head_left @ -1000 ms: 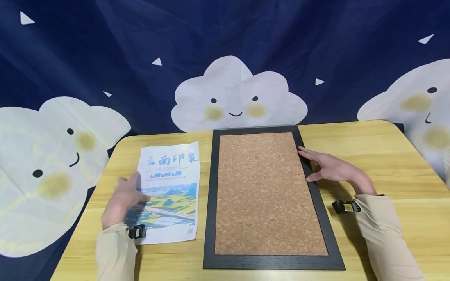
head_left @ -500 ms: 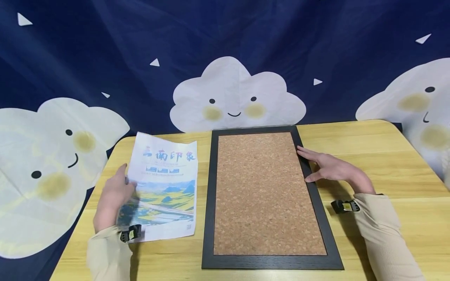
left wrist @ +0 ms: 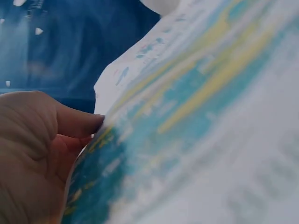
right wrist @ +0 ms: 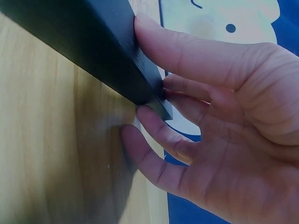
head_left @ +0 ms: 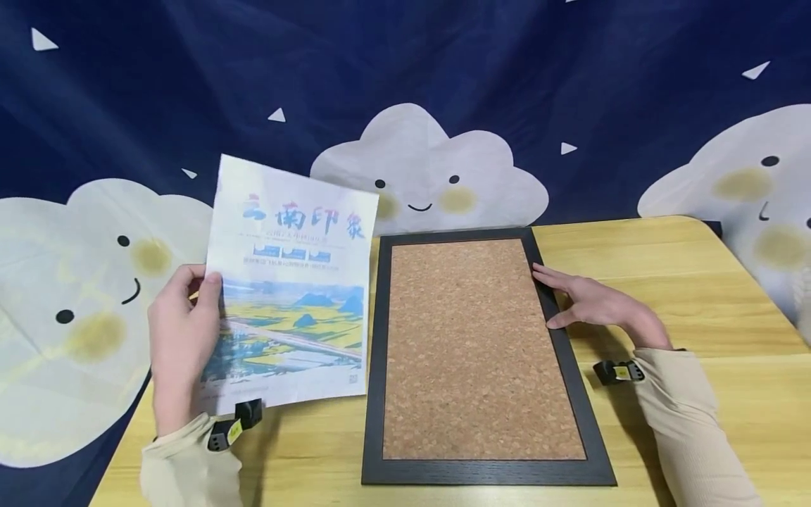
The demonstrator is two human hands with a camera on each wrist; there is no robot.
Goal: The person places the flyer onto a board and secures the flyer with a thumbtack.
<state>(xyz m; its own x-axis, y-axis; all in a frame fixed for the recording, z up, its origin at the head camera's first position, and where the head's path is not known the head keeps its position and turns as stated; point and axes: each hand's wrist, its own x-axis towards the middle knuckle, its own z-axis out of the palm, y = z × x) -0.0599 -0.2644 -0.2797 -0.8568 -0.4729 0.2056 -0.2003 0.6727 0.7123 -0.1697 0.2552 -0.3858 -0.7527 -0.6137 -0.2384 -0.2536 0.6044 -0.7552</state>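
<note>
A printed landscape poster (head_left: pixel 298 338) with large characters along its top is raised and tilted above the left of the table. My left hand (head_left: pixel 186 324) pinches its left edge, thumb on the printed face, the other fingers partly hidden behind the sheet. In the left wrist view the thumb (left wrist: pixel 81 122) presses on the paper's edge. A black picture frame (head_left: pixel 488 472) with a cork board (head_left: pixel 481 352) inside lies flat in the middle. My right hand (head_left: pixel 598 303) touches the frame's right side with thumb and fingertips, its fingers loosely spread in the right wrist view.
The wooden table (head_left: pixel 684 296) reaches back to a dark blue cloth (head_left: pixel 475 56) printed with white clouds (head_left: pixel 431 155). The frame's far end lies close to the table's back edge. Each wrist wears a small black camera.
My left hand has taken hold of the poster's left edge and lifted it off the table, its top rising over the cloth. The right hand and the frame have stayed in place.
</note>
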